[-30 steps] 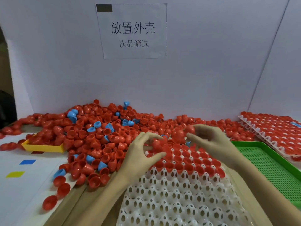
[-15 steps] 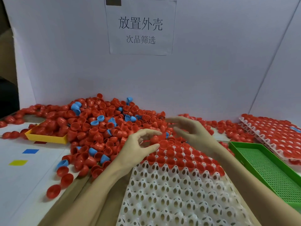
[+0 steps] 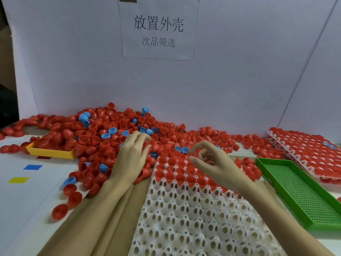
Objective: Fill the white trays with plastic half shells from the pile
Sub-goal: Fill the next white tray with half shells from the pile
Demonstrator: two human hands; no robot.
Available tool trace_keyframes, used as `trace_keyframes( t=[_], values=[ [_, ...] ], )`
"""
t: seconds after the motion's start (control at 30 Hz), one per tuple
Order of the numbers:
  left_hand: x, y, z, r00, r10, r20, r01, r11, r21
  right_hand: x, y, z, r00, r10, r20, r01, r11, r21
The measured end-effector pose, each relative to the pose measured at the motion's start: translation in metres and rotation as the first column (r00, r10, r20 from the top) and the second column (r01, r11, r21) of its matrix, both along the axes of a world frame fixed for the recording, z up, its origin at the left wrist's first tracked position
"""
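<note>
Now we are laying our left hand (image 3: 131,159) flat, fingers straight, on the pile (image 3: 103,137) of shells, while our right hand (image 3: 212,161) is hovering over the tray (image 3: 184,218), fingers loosely curled, seemingly gripping nothing; only its far rows are holding shells.

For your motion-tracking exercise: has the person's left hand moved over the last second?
Yes. The left hand has moved off the white tray, leftward and away from the person, onto the pile of shells.

Even, soft light, faint shadows; edges bend, slight blur throughout.
</note>
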State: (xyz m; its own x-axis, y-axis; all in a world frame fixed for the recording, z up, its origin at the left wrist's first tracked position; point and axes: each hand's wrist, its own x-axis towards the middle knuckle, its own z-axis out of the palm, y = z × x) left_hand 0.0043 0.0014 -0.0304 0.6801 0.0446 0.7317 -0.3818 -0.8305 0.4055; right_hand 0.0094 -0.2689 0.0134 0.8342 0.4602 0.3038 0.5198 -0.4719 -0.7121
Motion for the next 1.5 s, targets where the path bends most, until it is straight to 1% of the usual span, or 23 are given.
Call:
trace_keyframes(
  t=[0.03,0.1,0.17,0.23,0.33,0.4,0.47,0.5,0.67,0.73,0.8,0.87,0.93,1.03,1.1,1.17,1.23,1.3,1.33,1.4,1.5],
  values=[
    [0.001,0.007,-0.004,0.998,0.053,-0.015,-0.052,0.996,0.073,-0.004,0.000,-0.001,0.999,0.029,-0.031,-0.030,1.000,-0.007],
    [0.004,0.015,-0.011,0.991,0.107,-0.075,-0.096,0.986,0.139,-0.013,0.005,-0.005,0.992,0.075,-0.098,-0.076,0.997,-0.015],
    [0.007,0.017,-0.015,0.986,0.122,-0.113,-0.101,0.980,0.172,-0.022,0.013,-0.009,0.984,0.093,-0.151,-0.097,0.995,-0.016],
    [0.008,0.017,-0.014,0.983,0.113,-0.143,-0.088,0.981,0.171,-0.031,0.026,-0.012,0.979,0.105,-0.173,-0.109,0.994,-0.015],
    [0.007,0.016,-0.011,0.984,0.100,-0.147,-0.077,0.984,0.158,-0.038,0.048,-0.014,0.988,0.102,-0.117,-0.113,0.990,-0.090],
    [0.004,0.017,-0.008,0.988,0.095,-0.125,-0.081,0.990,0.118,-0.038,0.059,-0.019,0.992,0.109,-0.057,-0.118,0.975,-0.186],
    [0.001,0.018,-0.003,0.989,0.109,-0.095,-0.102,0.992,0.072,-0.038,0.068,-0.023,0.995,0.097,0.021,-0.087,0.952,-0.293],
    [0.000,0.019,0.000,0.989,0.120,-0.081,-0.115,0.991,0.063,-0.038,0.072,-0.026,0.994,0.097,0.050,-0.076,0.944,-0.322],
    [-0.003,0.021,0.004,0.986,0.152,-0.073,-0.146,0.985,0.087,-0.035,0.085,-0.037,0.986,0.133,0.104,-0.082,0.918,-0.389],
    [-0.003,0.022,0.004,0.982,0.155,-0.106,-0.143,0.984,0.108,-0.035,0.084,-0.036,0.988,0.117,0.096,-0.078,0.938,-0.339],
    [-0.004,0.023,0.006,0.974,0.194,-0.118,-0.176,0.973,0.151,-0.034,0.077,-0.029,0.995,0.075,0.062,-0.057,0.964,-0.258],
    [-0.005,0.023,0.006,0.970,0.238,-0.046,-0.225,0.953,0.204,-0.029,0.061,-0.019,0.999,0.020,0.047,-0.009,0.973,-0.229],
    [-0.007,0.019,0.008,0.969,0.244,0.031,-0.244,0.936,0.254,-0.021,0.035,-0.011,0.997,-0.056,0.058,0.068,0.973,-0.219],
    [-0.008,0.006,0.009,0.989,0.146,0.016,-0.146,0.955,0.259,-0.003,-0.014,-0.005,0.972,-0.220,0.083,0.233,0.952,-0.199],
    [-0.011,-0.006,0.008,0.995,0.095,-0.018,-0.087,0.962,0.261,0.012,-0.049,-0.009,0.923,-0.367,0.117,0.382,0.910,-0.160],
    [-0.014,-0.017,0.004,0.997,0.078,-0.016,-0.070,0.950,0.303,0.025,-0.083,-0.020,0.842,-0.516,0.158,0.536,0.833,-0.140],
    [-0.019,-0.022,0.002,0.996,0.078,-0.031,-0.062,0.930,0.363,0.035,-0.110,-0.037,0.766,-0.618,0.175,0.643,0.741,-0.194],
    [-0.017,-0.022,-0.002,0.994,0.103,-0.038,-0.080,0.914,0.398,0.043,-0.127,-0.056,0.740,-0.652,0.164,0.669,0.691,-0.272],
    [-0.014,-0.021,-0.005,0.993,0.114,-0.041,-0.088,0.913,0.399,0.047,-0.132,-0.064,0.752,-0.641,0.154,0.654,0.696,-0.297],
    [-0.008,-0.018,-0.011,0.990,0.115,-0.079,-0.080,0.931,0.356,0.054,-0.135,-0.072,0.792,-0.592,0.147,0.607,0.739,-0.293],
    [-0.001,-0.015,-0.018,0.974,0.095,-0.207,-0.040,0.966,0.254,0.065,-0.135,-0.067,0.821,-0.555,0.134,0.571,0.783,-0.247]
  ],
)
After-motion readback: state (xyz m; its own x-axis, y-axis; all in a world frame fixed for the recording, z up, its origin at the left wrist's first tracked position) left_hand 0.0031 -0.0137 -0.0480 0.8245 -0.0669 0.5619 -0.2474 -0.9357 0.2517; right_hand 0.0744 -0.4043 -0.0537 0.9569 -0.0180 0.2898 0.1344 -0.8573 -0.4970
